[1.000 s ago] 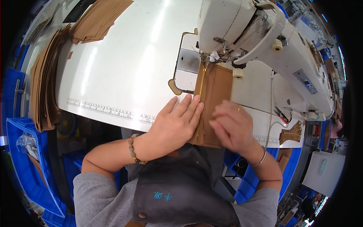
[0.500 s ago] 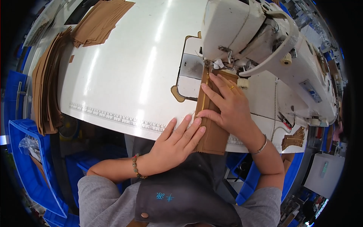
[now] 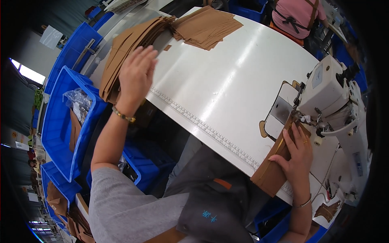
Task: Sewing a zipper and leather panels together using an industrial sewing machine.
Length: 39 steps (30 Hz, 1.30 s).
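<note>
My right hand [image 3: 297, 156] lies flat, fingers spread, on a folded brown leather-like piece [image 3: 268, 178] under the head of a white sewing machine [image 3: 324, 87]. A yellow-gold zipper [image 3: 279, 144] runs along the left side of that piece, whose far end sits at the needle area. Far to the left, my left hand [image 3: 137, 73] is over a thick stack of brown panels [image 3: 121, 52] draped at the table's edge. Its fingers are stretched out, with nothing seen in them. Whether they touch the panels I cannot tell.
More flat brown pieces [image 3: 206, 26] lie at the back of the white table [image 3: 214, 77]. A printed ruler [image 3: 202, 124] follows its front edge. Blue bins [image 3: 60, 121] stand at the left. Small snips [image 3: 328, 189] lie at the right. A person in pink [image 3: 293, 16] sits beyond.
My left hand has left the zippered piece and swung left to the stack of panels. The view has turned left. My right hand stays on the piece by the machine.
</note>
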{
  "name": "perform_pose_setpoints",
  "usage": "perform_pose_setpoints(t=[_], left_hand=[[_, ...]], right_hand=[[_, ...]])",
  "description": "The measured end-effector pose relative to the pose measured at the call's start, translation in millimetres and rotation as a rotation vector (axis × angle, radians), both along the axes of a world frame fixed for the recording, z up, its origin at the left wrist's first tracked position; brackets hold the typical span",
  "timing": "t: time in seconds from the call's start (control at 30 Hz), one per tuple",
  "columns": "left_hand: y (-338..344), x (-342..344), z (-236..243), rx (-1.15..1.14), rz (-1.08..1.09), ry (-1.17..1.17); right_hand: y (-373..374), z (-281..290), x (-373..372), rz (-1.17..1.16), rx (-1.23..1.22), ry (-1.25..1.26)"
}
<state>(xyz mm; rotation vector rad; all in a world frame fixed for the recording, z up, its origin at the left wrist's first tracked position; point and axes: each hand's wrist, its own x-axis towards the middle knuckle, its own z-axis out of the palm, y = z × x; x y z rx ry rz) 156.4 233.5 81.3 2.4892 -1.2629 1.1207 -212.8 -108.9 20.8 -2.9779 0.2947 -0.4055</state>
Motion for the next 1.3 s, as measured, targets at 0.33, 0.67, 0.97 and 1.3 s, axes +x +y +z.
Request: perform_pose_setpoints(t=[0.33,0.67,0.97,1.3], left_hand=[[72.6,91.9,8.9,0.051,0.474,0.239],[57.8,103.1,82.4,0.209,0.524,0.255],[-76.2,-86.0,69.6,0.482,-0.206,0.636],[-145.3,-199.8,36.4,0.656,-0.883,1.541]], right_hand=[[-0.3,-1.0,-1.2,-0.004,0.004,-0.007],[0.7,3.9,1.6,0.003,-0.022,-0.03],[-1.6,1.9,-1.3,0.022,-0.072,-0.069],[-9.1,-0.4,-5.2,0.051,-0.023,-0.032]])
